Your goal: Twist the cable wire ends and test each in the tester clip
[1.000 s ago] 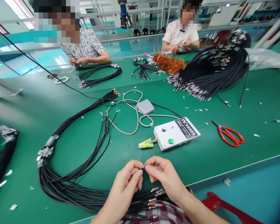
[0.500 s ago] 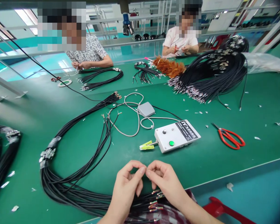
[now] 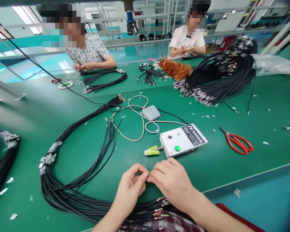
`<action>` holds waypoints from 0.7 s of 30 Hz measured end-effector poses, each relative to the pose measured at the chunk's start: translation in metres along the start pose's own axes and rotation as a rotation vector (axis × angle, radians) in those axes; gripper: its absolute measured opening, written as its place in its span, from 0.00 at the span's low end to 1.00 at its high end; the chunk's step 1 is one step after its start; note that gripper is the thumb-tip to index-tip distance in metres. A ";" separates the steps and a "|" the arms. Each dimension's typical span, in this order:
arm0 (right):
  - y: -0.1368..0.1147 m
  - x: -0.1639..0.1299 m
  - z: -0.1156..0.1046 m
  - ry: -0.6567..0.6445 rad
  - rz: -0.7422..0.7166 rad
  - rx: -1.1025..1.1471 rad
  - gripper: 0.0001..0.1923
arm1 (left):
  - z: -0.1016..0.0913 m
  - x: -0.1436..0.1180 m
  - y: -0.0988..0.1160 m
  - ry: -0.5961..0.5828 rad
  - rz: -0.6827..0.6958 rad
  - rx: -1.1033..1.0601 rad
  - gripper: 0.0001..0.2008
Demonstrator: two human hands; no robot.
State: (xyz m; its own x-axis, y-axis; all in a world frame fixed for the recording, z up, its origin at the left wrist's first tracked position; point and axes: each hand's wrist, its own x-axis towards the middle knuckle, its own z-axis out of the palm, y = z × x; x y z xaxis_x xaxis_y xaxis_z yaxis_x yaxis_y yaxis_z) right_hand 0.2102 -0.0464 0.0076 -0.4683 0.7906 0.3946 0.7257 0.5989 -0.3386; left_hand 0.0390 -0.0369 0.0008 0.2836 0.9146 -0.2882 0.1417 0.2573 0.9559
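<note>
My left hand (image 3: 132,183) and my right hand (image 3: 171,182) meet above the table's front edge, thumbs and fingers pinched together. Between the fingertips is a tiny dark bit, too small to name. Below them runs a bundle of black cables (image 3: 79,206), curving round from the left, where clear tape and silvery labels bind it. Stripped ends with coloured wires (image 3: 161,212) show under my right hand. Just beyond my hands lies a white control box (image 3: 181,140) with a green button, a black knob and a yellow clip (image 3: 152,150) on its shaft.
Red-handled scissors (image 3: 230,138) lie to the right. Behind the box are a grey pedal (image 3: 151,113) and looped grey cord. A large black cable pile (image 3: 222,77) sits far right, another bundle (image 3: 7,167) at left. Two people (image 3: 91,53) work across the table.
My right hand has turned, its back now upward and its fingers folded closer to my left fingertips. My left hand has shifted slightly left. The cables and box lie as before.
</note>
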 end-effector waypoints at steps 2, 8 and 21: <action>0.002 0.004 0.001 -0.019 -0.077 -0.042 0.17 | -0.002 -0.001 -0.003 -0.013 0.148 0.194 0.11; 0.015 0.010 -0.004 -0.038 -0.092 -0.080 0.14 | -0.004 0.001 -0.009 0.050 0.465 0.534 0.12; 0.049 0.067 -0.006 -0.353 0.005 -0.322 0.04 | -0.019 0.036 0.001 0.184 0.145 0.186 0.09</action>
State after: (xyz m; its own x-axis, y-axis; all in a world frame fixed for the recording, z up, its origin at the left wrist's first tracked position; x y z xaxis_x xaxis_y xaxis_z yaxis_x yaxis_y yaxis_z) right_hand 0.2176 0.0349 0.0224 -0.5663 0.8219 0.0609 0.8217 0.5688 -0.0357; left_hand 0.0310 0.0018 -0.0079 0.1396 0.9831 -0.1180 0.2885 0.0737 0.9546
